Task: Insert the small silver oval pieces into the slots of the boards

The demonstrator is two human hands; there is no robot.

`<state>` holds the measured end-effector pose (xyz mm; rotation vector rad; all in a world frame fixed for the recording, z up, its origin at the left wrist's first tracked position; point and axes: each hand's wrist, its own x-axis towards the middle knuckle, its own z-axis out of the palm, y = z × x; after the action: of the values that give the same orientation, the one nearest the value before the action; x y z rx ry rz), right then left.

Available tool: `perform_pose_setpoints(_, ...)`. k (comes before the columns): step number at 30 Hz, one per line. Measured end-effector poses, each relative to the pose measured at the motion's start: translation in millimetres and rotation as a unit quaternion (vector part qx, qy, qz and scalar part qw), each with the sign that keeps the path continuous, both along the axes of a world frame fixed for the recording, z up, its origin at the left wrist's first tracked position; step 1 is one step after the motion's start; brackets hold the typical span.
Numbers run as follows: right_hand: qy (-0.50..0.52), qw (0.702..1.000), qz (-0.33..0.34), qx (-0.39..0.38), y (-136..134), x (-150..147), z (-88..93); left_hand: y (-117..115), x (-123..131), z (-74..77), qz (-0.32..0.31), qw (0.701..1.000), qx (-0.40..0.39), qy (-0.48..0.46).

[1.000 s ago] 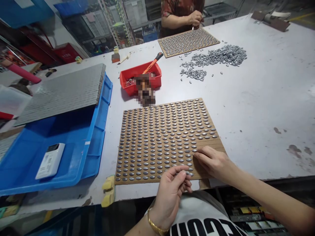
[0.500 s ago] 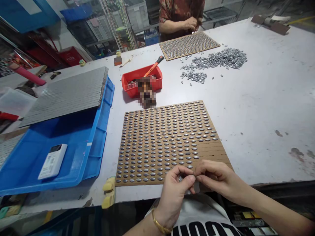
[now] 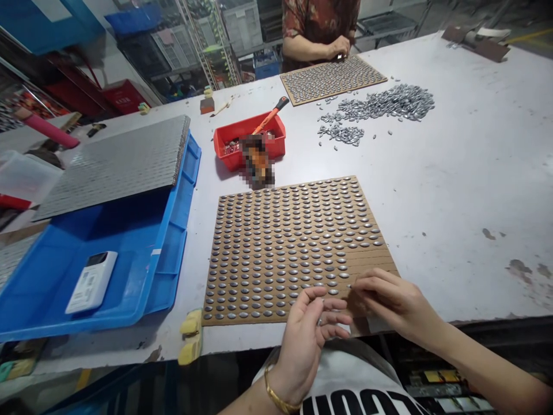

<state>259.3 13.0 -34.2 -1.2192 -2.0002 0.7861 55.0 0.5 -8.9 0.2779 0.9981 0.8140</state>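
Observation:
A brown cardboard sheet (image 3: 367, 259) lies before me with rows of small pointed oval metal pieces (image 3: 268, 280); its right front part has bare lines. My right hand (image 3: 391, 297) is over that part, fingers pinched on one small metal piece (image 3: 349, 286) just above the card. My left hand (image 3: 309, 328) is at the front edge, palm turned up and fingers loosely curled, with a few metal pieces (image 3: 320, 320) glinting partly hidden between them. A loose pile of the same pieces (image 3: 401, 102) lies farther back on the white table (image 3: 466, 167).
A red bin (image 3: 224, 153) with an orange-handled tool (image 3: 270, 116) stands behind the card, beside a blurred-out object. At left are a blue crate (image 3: 173, 271), a white device (image 3: 91, 282) and stacked grey sheets (image 3: 116, 164). A co-worker's hand (image 3: 339, 47) works over another card (image 3: 332, 80).
My hands have parted. The right has moved slightly up and over the card with a piece in its fingertips; the left has loosened its pinch and spread its fingers.

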Motion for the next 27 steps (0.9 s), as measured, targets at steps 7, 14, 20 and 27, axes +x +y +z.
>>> perform_pose_setpoints(7,-0.039,0.999,-0.011,0.014,1,10,-7.5,-3,-5,-3.1,-0.037,0.997,0.031,0.056)
perform_pose_setpoints(14,-0.056,0.998,0.003,0.031,1,11,-17.1,-5,-13,-9.8,-0.052,0.995,0.052,0.068)
perform_pose_setpoints(20,-0.127,0.986,0.011,0.104,3,5,-25.4,-6,-11,-8.4,-0.042,0.997,0.039,0.059)
perform_pose_setpoints(27,-0.175,0.972,0.035,0.153,8,-1,-23.5,-7,-8,-9.7,-0.035,0.997,0.045,0.052)
